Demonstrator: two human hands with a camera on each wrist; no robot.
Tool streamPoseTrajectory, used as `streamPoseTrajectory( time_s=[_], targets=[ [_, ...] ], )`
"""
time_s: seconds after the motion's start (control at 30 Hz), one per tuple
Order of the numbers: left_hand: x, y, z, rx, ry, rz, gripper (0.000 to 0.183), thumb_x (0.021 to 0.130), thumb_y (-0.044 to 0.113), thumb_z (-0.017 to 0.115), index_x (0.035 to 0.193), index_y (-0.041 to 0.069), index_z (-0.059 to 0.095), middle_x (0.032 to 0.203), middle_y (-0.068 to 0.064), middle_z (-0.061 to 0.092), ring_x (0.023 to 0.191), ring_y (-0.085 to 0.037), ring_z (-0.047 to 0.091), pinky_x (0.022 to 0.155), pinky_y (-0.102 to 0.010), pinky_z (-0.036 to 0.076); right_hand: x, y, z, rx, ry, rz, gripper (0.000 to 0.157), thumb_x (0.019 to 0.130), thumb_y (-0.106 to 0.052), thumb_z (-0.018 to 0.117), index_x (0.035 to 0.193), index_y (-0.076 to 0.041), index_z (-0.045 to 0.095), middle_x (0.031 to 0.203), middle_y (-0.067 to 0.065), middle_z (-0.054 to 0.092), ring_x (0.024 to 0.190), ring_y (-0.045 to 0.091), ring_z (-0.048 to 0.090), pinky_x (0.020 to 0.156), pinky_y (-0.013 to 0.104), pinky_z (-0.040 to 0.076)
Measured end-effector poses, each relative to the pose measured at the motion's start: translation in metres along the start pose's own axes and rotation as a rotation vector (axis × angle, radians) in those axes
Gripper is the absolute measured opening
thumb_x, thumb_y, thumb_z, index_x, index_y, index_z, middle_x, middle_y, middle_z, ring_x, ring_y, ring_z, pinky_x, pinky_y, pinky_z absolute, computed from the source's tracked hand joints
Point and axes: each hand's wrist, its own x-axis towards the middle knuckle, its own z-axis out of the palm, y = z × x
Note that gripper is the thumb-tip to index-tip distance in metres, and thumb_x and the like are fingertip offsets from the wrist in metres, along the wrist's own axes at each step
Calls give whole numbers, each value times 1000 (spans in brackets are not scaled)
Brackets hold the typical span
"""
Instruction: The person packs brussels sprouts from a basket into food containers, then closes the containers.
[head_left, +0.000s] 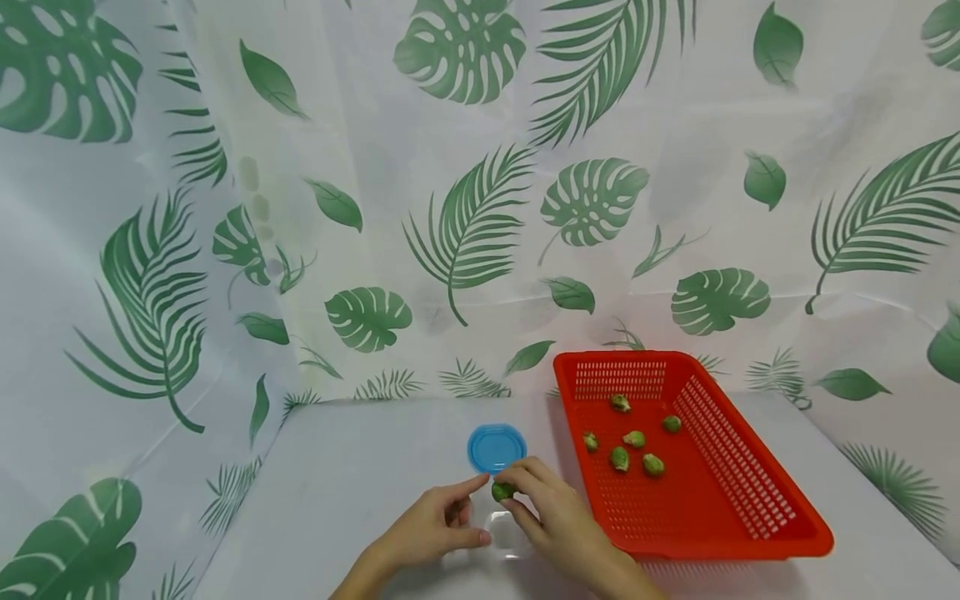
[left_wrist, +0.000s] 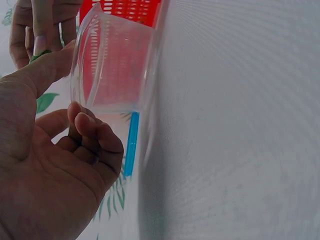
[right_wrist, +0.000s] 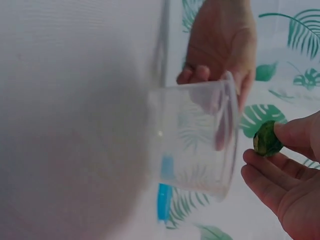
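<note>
While the left hand (head_left: pixel 441 521) spreads thumb and finger at the clear tub (right_wrist: pixel 195 135), apparently steadying it, the right hand (head_left: pixel 551 510) pinches a sprout (right_wrist: pixel 267 138) above its mouth; the blue lid (head_left: pixel 496 449) lies beyond, leaving the tub uncovered, near the red basket (head_left: pixel 701 496) holding other sprouts (head_left: pixel 653 465).

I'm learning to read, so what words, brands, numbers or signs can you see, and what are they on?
There are none I can read.
The red plastic basket, blue lid and clear plastic container show no lettering.
The sheet behind has only green leaf pictures.
If anything tiny is on the container, it's too blurred to tell.
</note>
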Motion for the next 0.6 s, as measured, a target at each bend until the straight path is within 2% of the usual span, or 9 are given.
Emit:
streamPoseTrajectory(
  time_s=[0.17, 0.4, 0.6],
  targets=[
    [0, 0, -1, -11, -7, -7, 78, 94, 22, 80, 159, 4, 41, 78, 6, 52, 60, -2, 40, 53, -16, 34, -2, 3, 7, 5, 3, 13, 31, 91, -6, 79, 114, -24, 69, 109, -15, 60, 95, 1, 62, 85, 27, 60],
    [0, -1, -2, -21, -11, -20, 77, 95, 23, 79, 159, 3, 41, 78, 6, 51, 60, -2, 40, 53, -16, 35, -1, 7, 9, 47, -64, 71, 28, 92, -7, 78, 112, -24, 69, 108, -14, 60, 98, 2, 62, 88, 30, 61],
    [0, 3, -2, -35, -11, -18, 77, 94, 22, 79, 158, 4, 41, 79, 1, 50, 60, -2, 40, 54, -16, 35, -2, 12, 13, 104, -60, 23, 26, 92, -3, 77, 112, -18, 69, 108, -9, 61, 98, 5, 66, 85, 28, 61]
  ],
)
